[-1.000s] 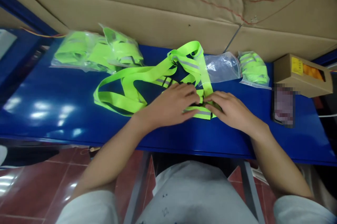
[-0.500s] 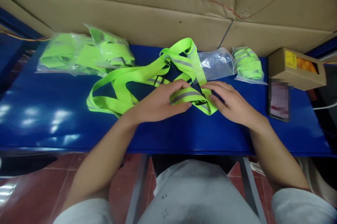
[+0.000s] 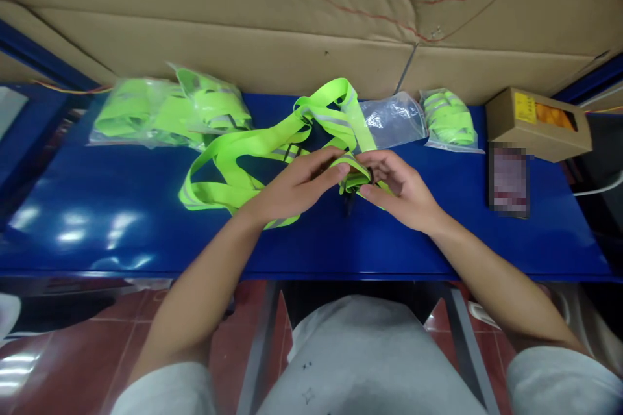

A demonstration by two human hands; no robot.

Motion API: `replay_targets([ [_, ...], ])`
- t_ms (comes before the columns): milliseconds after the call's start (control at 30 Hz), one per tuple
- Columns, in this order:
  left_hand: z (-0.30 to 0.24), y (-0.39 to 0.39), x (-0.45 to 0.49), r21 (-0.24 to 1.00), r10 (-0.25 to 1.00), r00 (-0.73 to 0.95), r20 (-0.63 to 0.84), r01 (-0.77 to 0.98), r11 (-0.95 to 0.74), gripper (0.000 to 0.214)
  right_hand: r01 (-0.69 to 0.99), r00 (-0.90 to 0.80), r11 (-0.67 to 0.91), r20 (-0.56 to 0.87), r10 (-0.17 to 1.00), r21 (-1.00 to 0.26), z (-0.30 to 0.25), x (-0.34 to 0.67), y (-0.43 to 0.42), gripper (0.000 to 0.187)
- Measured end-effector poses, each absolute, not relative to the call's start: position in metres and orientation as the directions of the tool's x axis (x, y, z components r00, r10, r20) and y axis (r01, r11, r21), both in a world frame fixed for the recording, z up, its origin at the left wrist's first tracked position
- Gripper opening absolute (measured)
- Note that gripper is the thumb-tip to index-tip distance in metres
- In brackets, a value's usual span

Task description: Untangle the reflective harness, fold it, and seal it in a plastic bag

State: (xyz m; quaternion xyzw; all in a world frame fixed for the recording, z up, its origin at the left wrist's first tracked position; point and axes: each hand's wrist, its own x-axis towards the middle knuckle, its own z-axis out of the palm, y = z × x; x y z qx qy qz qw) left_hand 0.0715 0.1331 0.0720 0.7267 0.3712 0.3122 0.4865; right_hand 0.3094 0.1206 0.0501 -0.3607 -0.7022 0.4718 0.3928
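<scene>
A neon green strap harness with grey reflective stripes sprawls over the middle of the blue table. My left hand and my right hand meet at its right end. Both pinch a small folded bundle of the strap, held just above the table top. The rest of the strap trails away to the left in loose loops.
Bagged green harnesses lie at the back left. An empty clear bag and another bagged harness lie at the back right. A cardboard box and a phone sit at the right. A cardboard wall stands behind.
My hands have drawn together and lifted from flat on the strap to pinching it. The strap's right end is now folded into a tighter, smaller bundle between them.
</scene>
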Motion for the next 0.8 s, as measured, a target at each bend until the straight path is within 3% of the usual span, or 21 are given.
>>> replay_targets([
  [200,0.074,0.138,0.064,0.844,0.86,0.484,0.159,0.386,-0.373,0.041,0.105,-0.342,0.175,0.13,0.931,-0.979,0.046,0.313,0.127,0.042],
  [367,0.072,0.131,0.07,0.732,0.796,0.595,0.111,0.493,-0.471,0.046,0.164,-0.239,0.271,0.228,0.944,-0.949,0.043,0.318,0.125,0.036],
  [467,0.071,0.128,0.075,0.689,0.742,0.67,0.009,0.534,-0.49,0.051,0.29,-0.367,0.429,0.314,0.875,-0.855,0.049,0.321,0.122,0.032],
  [600,0.07,0.128,0.075,0.746,0.744,0.667,-0.052,0.521,-0.415,0.056,0.431,-0.612,0.691,0.375,0.697,-0.581,0.054,0.321,0.118,0.043],
  [667,0.067,0.129,0.072,0.8,0.753,0.656,-0.042,0.474,-0.368,0.068,0.452,-0.644,0.74,0.391,0.657,-0.498,0.053,0.32,0.118,0.055],
  [800,0.062,0.131,0.07,0.845,0.769,0.639,0.013,0.405,-0.35,0.084,0.471,-0.627,0.736,0.402,0.667,-0.486,0.048,0.319,0.118,0.071],
])
